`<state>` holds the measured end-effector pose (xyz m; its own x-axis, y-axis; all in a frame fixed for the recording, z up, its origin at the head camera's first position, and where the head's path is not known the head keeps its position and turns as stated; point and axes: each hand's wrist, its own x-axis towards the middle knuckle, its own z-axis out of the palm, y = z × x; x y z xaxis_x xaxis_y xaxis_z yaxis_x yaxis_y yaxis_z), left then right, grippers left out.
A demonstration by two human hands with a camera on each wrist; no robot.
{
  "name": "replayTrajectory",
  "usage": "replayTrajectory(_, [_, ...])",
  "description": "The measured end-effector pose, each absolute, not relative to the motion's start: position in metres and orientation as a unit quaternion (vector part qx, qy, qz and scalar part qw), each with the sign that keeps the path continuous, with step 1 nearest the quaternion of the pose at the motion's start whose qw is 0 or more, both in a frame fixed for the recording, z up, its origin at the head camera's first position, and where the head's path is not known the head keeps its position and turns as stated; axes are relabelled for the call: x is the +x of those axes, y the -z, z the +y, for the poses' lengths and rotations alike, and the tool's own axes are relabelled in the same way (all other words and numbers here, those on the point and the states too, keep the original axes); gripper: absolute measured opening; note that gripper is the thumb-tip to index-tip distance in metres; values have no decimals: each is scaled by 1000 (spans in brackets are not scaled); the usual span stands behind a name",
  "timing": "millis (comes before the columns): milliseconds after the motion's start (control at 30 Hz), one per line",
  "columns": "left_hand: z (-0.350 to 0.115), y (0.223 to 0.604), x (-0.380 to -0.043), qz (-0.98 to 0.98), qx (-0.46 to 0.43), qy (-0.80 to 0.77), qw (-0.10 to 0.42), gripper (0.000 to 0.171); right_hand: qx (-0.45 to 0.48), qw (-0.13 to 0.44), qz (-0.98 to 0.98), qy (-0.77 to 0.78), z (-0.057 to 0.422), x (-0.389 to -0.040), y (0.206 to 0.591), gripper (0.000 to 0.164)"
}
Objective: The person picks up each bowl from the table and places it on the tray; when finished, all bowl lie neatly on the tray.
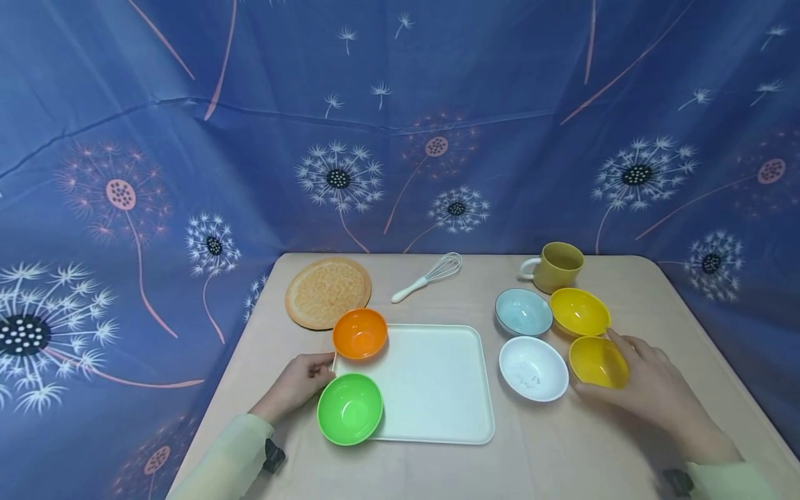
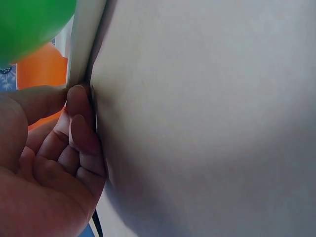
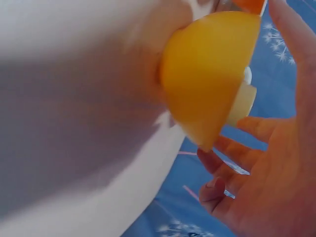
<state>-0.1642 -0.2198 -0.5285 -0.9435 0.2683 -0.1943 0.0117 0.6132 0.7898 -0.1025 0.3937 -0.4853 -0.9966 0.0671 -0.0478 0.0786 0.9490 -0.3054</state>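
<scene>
My left hand (image 1: 304, 378) pinches the left edge of a white rectangular tray (image 1: 431, 382) between thumb and fingers, as the left wrist view shows close up. An orange bowl (image 1: 360, 335) sits over the tray's far left corner, and a green bowl (image 1: 350, 410) over its near left corner. On the right, my right hand (image 1: 656, 382) spreads around the nearer yellow bowl (image 1: 596, 364), thumb in front and fingers behind. In the right wrist view the fingertips (image 3: 210, 158) are right at the yellow bowl's rim, with the fingers loosely extended.
Beside that bowl stand another yellow bowl (image 1: 580, 311), a light blue bowl (image 1: 523, 312) and a white bowl (image 1: 534, 369). A mustard mug (image 1: 557, 267) is behind them. A whisk (image 1: 431, 276) and a round crust-patterned disc (image 1: 328, 293) lie along the back. Blue patterned cloth (image 1: 400, 125) hangs behind the table.
</scene>
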Motion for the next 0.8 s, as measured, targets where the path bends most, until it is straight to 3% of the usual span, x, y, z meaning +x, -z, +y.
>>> replayTrajectory(300, [-221,530,-164,880,78,-444,150,48,72,91,977,178,397,-104,492,147])
replayTrajectory(800, [-222,532,-165,882,82,-440,144,48,73,69,978,181,395,-107,500,142])
